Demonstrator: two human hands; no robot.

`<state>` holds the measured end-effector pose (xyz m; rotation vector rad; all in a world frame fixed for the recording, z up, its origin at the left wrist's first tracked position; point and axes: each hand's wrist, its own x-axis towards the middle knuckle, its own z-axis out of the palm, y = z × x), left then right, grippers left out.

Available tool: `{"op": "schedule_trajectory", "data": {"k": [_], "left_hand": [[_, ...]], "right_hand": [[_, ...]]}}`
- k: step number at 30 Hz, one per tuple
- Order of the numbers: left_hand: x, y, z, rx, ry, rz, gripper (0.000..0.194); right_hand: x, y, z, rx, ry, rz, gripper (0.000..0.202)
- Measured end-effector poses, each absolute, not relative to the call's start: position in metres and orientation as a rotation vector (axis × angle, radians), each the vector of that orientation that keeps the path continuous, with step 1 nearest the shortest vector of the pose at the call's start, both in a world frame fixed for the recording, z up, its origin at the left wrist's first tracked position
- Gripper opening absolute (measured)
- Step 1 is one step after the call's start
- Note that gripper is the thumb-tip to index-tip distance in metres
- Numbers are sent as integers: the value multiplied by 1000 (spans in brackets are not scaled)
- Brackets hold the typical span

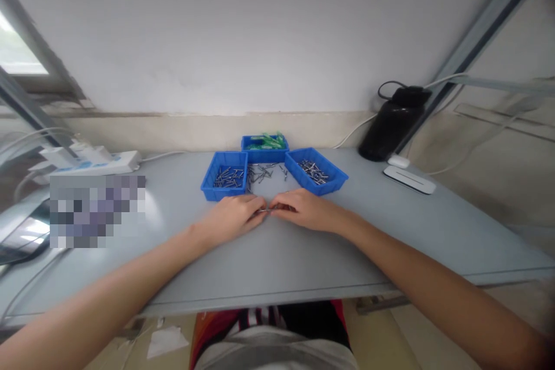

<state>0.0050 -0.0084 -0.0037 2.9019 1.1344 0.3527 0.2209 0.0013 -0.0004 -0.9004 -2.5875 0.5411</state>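
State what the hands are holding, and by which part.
A thin metal pin, pinched between the left hand and right hand, one at each end. Too small to tell more.

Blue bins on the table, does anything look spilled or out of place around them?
Yes. A scatter of loose metal pins lies on the bare table between the left bin and right bin, outside any bin.
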Motion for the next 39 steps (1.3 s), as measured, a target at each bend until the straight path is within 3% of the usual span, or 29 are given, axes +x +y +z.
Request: {"op": "schedule_trajectory", "data": {"k": [9, 19, 26, 34, 39], "left_hand": [[4, -4, -4, 2885, 1113, 333, 22], [5, -4, -4, 2936, 1184, 259, 39], [1, -3, -2, 2920, 1090, 411, 25], [6, -8, -11, 2990, 675, 645, 28], [5, -8, -8, 3066, 793, 629, 30]], "right_hand": [[220, 2, -2, -930, -2615, 385, 18], [222, -2, -1, -1045, -2693, 231, 26], [224, 1, 0, -986, -2637, 286, 19], [216, 4, -15, -823, -2696, 309, 16], [217, 2, -8, -914, -2680, 309, 14]]}}
